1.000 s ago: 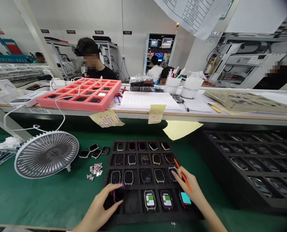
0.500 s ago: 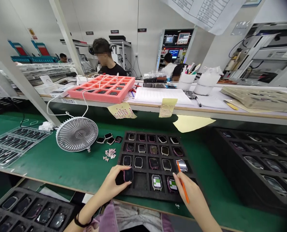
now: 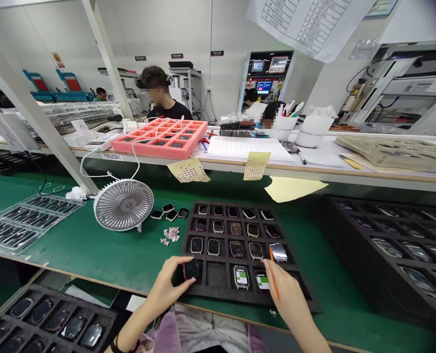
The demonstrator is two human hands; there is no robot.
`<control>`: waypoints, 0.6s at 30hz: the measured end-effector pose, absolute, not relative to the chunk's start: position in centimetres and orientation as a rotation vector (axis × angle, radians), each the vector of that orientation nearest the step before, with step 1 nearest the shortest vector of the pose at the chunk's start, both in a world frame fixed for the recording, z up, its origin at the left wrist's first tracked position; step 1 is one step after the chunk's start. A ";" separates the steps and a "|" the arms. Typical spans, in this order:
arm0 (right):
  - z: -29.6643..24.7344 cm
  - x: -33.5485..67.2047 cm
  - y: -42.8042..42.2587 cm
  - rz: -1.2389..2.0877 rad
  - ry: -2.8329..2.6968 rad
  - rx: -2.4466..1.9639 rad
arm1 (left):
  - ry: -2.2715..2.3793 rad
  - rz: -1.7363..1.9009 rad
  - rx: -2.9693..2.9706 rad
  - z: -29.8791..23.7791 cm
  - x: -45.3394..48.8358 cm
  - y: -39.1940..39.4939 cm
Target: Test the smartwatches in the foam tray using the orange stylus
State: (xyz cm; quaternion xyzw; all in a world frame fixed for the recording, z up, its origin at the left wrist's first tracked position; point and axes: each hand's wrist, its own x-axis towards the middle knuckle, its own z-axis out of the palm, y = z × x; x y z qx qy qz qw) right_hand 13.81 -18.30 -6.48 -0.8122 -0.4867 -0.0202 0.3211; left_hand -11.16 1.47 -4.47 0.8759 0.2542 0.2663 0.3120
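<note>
A black foam tray [image 3: 302,294] lies on the green mat and holds several smartwatch bodies in its cells. My left hand [image 3: 166,287] pinches a dark smartwatch body [image 3: 190,268] over the tray's front left cell. My right hand [image 3: 287,294] is closed on an orange pen [image 3: 274,279] at the tray's front right. The pen's tip points towards a watch with a lit green screen [image 3: 262,281]. Another lit watch [image 3: 241,276] sits beside it. The cell between the held watch and the lit ones is empty.
A small grey fan [image 3: 124,204], a few loose watch bodies [image 3: 167,213] and small paper scraps [image 3: 170,234] lie left of the tray. A larger black tray [image 3: 398,245] is at the right, clear blister trays [image 3: 23,218] at the left. A pink tray [image 3: 162,138] sits on the raised shelf; a person sits behind it.
The view has pulled back and turned left, showing a lower shelf of watches. My left hand still holds the dark watch at the front left cell. My right hand has drawn slightly towards me.
</note>
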 end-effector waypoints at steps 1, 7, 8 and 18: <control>-6.5 13.8 -18.3 -0.030 -1.261 -2.102 | 0.644 0.666 2.356 -4.8 -11.1 1.2; -5.1 13.5 -18.4 0.147 -1.139 -1.962 | 0.517 0.598 2.657 -5.6 -11.2 1.2; -4.8 13.5 -18.4 0.168 -1.126 -1.947 | 0.503 0.595 2.688 -5.5 -11.3 1.3; -3.1 14.2 -18.6 0.553 -1.132 -1.869 | 0.217 0.469 2.706 -2.5 -5.6 -1.9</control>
